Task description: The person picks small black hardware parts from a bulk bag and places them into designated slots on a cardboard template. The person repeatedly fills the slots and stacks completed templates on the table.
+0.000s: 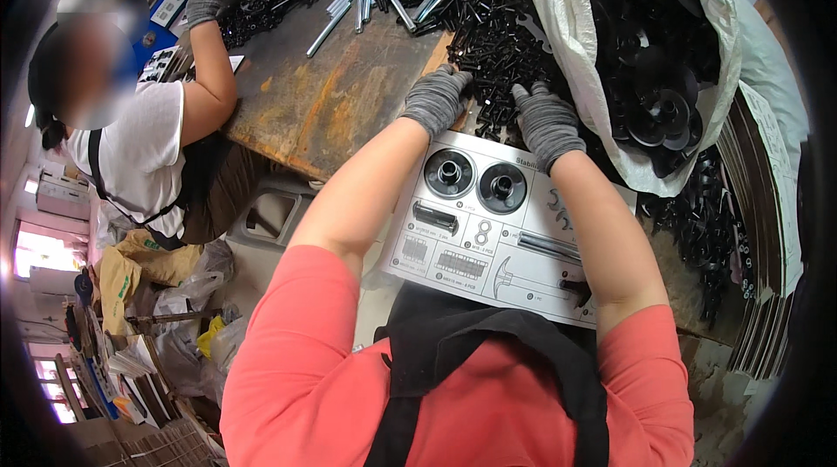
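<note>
My left hand [436, 101], in a grey knit glove, is at the near left edge of a heap of small black bolts [497, 66]. Its fingers stretch toward the heap, with the tips touching its edge. On the heap's right side lies my right hand [549, 127], gloved alike, fingers extended and slightly apart among the bolts. Neither hand visibly grips a piece. Below both hands, against my apron, rests a white printed card [479, 236]. It bears two round black discs [449, 173], a black cylindrical piece and line drawings; I cannot tell which parts are real.
A white woven sack [558, 5] of black discs [658, 92] stands at right. Silver rods [327, 31] and a wrench [530, 31] lie farther back on the worn table [323, 92]. At left, a co-worker [139, 153] raises a gloved hand. Flat sheets [767, 327] are stacked far right.
</note>
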### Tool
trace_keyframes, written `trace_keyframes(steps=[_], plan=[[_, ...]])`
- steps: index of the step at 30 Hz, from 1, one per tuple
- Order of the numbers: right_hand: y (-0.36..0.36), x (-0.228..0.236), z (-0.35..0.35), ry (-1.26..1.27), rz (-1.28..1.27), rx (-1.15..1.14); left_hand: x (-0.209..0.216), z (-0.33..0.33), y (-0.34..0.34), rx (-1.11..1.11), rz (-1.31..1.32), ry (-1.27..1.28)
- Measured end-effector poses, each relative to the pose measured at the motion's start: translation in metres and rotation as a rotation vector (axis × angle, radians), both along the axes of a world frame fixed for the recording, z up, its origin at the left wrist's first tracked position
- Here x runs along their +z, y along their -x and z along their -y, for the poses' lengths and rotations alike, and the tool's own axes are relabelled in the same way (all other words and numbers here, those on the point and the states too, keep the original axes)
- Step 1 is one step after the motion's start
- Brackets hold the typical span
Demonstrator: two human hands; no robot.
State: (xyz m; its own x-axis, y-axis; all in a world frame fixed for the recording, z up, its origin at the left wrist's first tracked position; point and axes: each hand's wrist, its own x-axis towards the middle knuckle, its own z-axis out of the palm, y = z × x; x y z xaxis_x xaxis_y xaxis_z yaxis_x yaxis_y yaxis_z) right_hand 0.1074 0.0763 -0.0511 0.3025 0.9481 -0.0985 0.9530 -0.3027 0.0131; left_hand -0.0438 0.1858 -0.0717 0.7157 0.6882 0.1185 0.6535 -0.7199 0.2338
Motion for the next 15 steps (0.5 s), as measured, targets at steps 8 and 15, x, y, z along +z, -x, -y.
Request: trace_keyframes(steps=[8,15], plan=[[-0.008,0.004,-0.002,0.095,0.016,0.226,0.0,-0.011,-0.008,-0.01,-0.157,0.042],[-0.019,0.02,0.004,0.033,-0.161,0.193,0.016,0.001,-0.014,0.141,-0.34,0.132]])
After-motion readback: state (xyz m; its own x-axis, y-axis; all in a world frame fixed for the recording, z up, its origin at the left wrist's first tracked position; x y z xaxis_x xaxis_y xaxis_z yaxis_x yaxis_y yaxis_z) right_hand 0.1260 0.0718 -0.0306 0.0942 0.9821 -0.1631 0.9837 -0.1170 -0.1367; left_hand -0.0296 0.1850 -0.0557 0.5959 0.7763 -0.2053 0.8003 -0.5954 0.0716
